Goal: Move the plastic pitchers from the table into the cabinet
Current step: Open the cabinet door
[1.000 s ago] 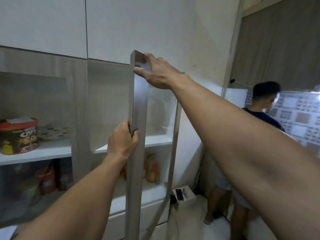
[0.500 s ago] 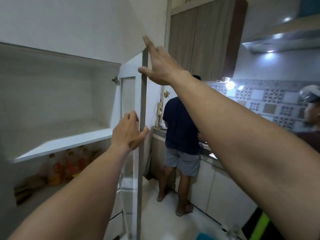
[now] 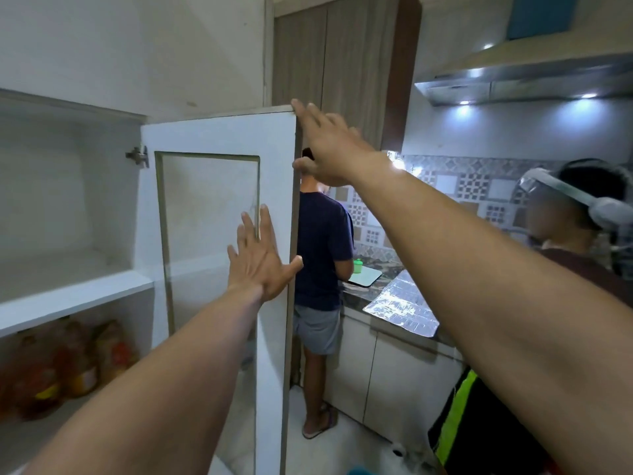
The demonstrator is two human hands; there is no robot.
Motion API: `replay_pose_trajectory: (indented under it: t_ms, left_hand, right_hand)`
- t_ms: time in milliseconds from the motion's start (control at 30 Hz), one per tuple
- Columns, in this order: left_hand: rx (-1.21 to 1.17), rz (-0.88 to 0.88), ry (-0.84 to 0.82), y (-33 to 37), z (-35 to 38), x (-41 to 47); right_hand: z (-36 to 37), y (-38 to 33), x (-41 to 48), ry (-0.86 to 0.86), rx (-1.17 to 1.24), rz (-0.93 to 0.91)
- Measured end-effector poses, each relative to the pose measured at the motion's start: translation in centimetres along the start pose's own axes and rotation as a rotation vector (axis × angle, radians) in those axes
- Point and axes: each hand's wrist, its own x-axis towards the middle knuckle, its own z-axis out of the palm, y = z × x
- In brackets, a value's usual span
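Observation:
The cabinet door (image 3: 219,138), white inside with a glass panel, stands swung wide open. My left hand (image 3: 258,258) lies flat against its inner face, fingers spread, thumb at the door's free edge. My right hand (image 3: 325,145) rests on the door's top right corner, fingers over the upper edge, thumb on the free edge. The cabinet (image 3: 68,289) shows a bare white shelf at the left. No plastic pitcher is in view.
Several bottles (image 3: 78,365) stand on the lower shelf. A person in a dark shirt (image 3: 322,248) stands at the counter (image 3: 400,303) just behind the door. Another person (image 3: 582,214) wearing a headset is at the right edge.
The door has swung further open, from edge-on to showing its inner face. My left hand went from gripping the door's edge to lying flat on it. The view turned right.

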Motion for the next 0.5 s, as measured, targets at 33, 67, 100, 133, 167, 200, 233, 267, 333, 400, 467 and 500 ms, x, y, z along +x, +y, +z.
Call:
replay_pose_trajectory:
  t_ms: [33,67,100,133,167,200,233,267,333,400,467,500]
  left_hand:
    - [-0.001,-0.002,-0.008,0.4,0.8,0.6]
    - [0.004,-0.001,-0.014,0.8,1.5,1.2]
    - [0.01,0.0,-0.015,1.2,2.2,1.8]
    - [0.017,0.0,-0.014,1.7,2.9,2.5]
    - [0.023,-0.003,-0.013,2.1,3.5,3.2]
    - [0.027,-0.007,-0.01,2.6,4.2,3.7]
    - [0.028,-0.014,-0.011,3.0,4.8,4.3]
    - [0.026,-0.023,-0.008,3.3,5.3,4.6]
    - [0.019,-0.032,0.002,4.0,6.5,5.5]
    - [0.011,-0.036,0.004,4.6,7.4,6.3]
    - [0.018,-0.035,0.0,5.0,8.1,6.9]
    - [0.02,-0.035,-0.002,5.1,8.5,7.2]
  right_hand:
    - [0.5,0.9,0.5,0.003,-0.007,-0.008]
    - [1.0,1.7,0.8,0.005,-0.015,-0.013]
    - [1.4,2.5,1.2,0.004,-0.021,-0.011]
    - [1.8,3.4,1.5,0.002,-0.027,-0.006]
    - [2.0,4.2,1.8,0.001,-0.032,-0.001]
    - [2.2,4.8,2.1,0.001,-0.036,0.003]
    - [2.3,5.4,2.3,-0.002,-0.037,0.006]
    - [2.5,5.7,2.5,-0.01,-0.036,0.01]
    - [3.0,6.8,2.9,-0.024,-0.027,0.021]
    - [3.5,7.9,3.3,-0.043,-0.018,0.034]
    - [4.1,8.7,3.7,-0.057,-0.009,0.039]
    - [4.3,9.1,3.9,-0.062,-0.007,0.042]
